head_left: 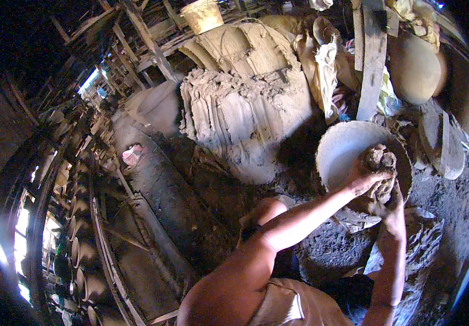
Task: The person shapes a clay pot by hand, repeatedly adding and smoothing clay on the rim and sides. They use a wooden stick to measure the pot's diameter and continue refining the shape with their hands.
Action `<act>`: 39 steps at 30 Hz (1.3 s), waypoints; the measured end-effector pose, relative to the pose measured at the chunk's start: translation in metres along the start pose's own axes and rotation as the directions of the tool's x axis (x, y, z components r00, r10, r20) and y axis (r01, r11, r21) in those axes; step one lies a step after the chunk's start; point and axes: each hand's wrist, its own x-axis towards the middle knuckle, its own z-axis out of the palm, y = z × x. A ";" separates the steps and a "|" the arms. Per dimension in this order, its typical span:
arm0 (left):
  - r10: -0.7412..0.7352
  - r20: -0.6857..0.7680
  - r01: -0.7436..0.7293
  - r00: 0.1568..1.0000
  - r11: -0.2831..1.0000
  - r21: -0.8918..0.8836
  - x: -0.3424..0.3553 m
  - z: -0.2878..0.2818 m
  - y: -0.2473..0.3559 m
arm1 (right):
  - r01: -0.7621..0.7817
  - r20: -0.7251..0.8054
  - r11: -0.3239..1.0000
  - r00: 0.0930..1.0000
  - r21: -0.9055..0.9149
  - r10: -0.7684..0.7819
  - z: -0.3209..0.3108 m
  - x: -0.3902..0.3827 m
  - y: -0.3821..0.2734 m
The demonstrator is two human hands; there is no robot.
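Both the left hand [362, 183] and right hand [391, 213] curl their fingers around a rough clay lump [380, 162], seen against the right side of a round basin [339, 155]. Beyond the basin's far rim stands a wooden post [373, 70]; leftward rises a large clay mound [245, 117], a bucket [202, 17] past its far edge.

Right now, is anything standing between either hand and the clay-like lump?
Nothing visible: the left hand and right hand both touch the clay-like lump, seen against the round basin.

the left hand [362, 183] hides part of the clay lump [381, 158].
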 end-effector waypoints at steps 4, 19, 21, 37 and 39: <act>0.015 0.252 0.056 0.968 0.960 -0.273 0.002 -0.003 0.020 | -0.257 0.076 0.868 0.966 0.425 0.249 -0.015 -0.008 -0.004; 0.272 0.164 -0.311 0.948 0.902 0.299 0.003 0.001 0.005 | -0.122 0.057 0.992 0.991 -0.027 0.123 -0.007 -0.001 0.011; 0.256 0.229 -0.311 0.939 0.916 0.255 0.001 0.001 0.025 | -0.133 0.128 0.972 0.986 0.192 0.110 -0.012 -0.002 0.006; 0.286 0.071 -0.293 0.956 0.902 0.317 -0.002 0.008 0.018 | -0.037 0.057 0.992 0.998 0.117 0.031 -0.007 0.000 0.010; 0.047 0.200 -0.060 0.979 0.996 0.062 0.000 0.008 0.029 | -0.137 0.143 0.942 0.985 0.308 0.096 -0.018 0.000 0.013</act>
